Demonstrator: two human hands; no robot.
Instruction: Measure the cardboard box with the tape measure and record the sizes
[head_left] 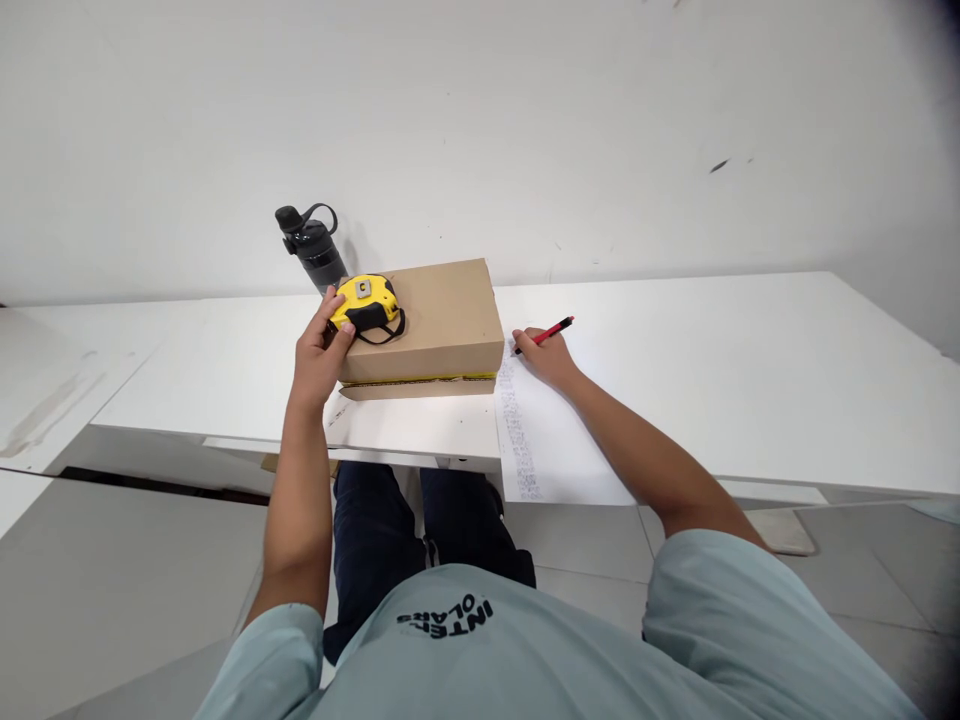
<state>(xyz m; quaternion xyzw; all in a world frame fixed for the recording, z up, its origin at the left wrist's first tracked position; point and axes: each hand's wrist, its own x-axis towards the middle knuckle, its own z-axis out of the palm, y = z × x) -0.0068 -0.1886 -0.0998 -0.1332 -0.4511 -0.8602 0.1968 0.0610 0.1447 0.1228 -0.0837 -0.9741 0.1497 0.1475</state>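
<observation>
My left hand [321,350] is closed around a yellow and black tape measure [365,302] resting on the near left corner of a brown cardboard box [442,320]. A yellow strip of tape shows along the box's bottom front edge. My right hand [541,356] grips a red pen [553,330], its tip on the top of a printed sheet of paper [540,440] to the right of the box. The sheet hangs partly over the table's front edge.
A dark water bottle [315,245] with a loop cap stands behind the box at the left. The white table [712,370] runs against a white wall. A second white surface [52,380] adjoins at the far left. My knees are under the table.
</observation>
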